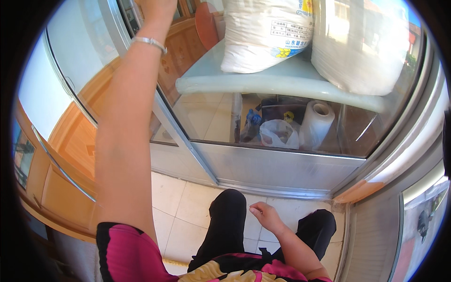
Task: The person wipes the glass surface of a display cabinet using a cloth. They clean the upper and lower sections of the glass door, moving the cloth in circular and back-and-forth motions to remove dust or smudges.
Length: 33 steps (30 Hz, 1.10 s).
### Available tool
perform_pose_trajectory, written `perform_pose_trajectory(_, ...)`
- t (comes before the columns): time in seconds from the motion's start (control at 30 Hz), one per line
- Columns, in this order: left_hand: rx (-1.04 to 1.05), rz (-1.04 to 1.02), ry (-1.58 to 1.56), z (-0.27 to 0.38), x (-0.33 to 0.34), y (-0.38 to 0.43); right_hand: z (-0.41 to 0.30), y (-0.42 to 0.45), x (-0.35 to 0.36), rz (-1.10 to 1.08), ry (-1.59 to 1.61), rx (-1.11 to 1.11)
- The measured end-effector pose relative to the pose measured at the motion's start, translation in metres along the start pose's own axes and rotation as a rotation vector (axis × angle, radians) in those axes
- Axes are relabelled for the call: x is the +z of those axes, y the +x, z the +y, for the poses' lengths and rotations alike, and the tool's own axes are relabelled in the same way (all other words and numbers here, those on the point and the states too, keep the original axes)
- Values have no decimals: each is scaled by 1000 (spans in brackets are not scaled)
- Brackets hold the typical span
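My left arm reaches up along the left side, and my left hand [158, 7] is cut off by the top edge, so its fingers are hidden. It is near the upper part of the aluminium frame of a sliding glass door [172, 123]; contact cannot be told. A silver bracelet [149, 42] circles that wrist. Low in the view, my right hand [265, 214] hangs in front of my knees with its fingers curled in and nothing visible in them. Behind the glass, a white woven sack [260, 38] bearing print stands on a glass tabletop [211, 67].
A second white sack [356, 56] stands at the right. Below the tabletop are a roll of clear plastic film [317, 123], a white plastic bag [278, 134] and a blue-capped bottle [251, 121]. Wooden panelling [63, 176] lies left, a metal door [373, 239] right, floor tiles [183, 211] below.
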State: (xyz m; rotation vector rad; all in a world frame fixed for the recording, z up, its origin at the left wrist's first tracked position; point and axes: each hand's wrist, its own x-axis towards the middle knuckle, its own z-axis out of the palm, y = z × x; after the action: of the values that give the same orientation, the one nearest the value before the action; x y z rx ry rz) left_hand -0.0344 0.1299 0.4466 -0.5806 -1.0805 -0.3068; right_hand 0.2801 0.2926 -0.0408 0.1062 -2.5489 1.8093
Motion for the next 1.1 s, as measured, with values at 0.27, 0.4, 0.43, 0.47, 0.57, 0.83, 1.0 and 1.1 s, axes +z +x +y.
perform_pose_trajectory(0.27,-19,-127,162,18,-3,-12,-25,-13,5,-86,-77,-39)
perform_pose_trajectory(0.4,39,-159,19,36,-20,-63,-26,-16,-1,-157,-110,-73)
perform_pose_trajectory(0.43,26,-188,14,41,-27,-74,-27,-16,-1,-174,-111,-102)
perform_pose_trajectory(0.47,10,-216,8,47,-35,-88,-27,-15,0,-175,-117,-114)
perform_pose_trajectory(0.57,-24,-304,3,60,-64,-133,-30,-11,4,-187,-116,-143)
perform_pose_trajectory(0.83,-150,-498,-4,115,-127,-263,-35,-7,8,-216,-103,-116)
perform_pose_trajectory(1.0,-209,-605,-21,151,-167,-342,-29,-4,11,-208,-130,-131)
perform_pose_trajectory(1.1,-231,-677,2,166,-188,-376,-27,-3,13,-201,-140,-126)
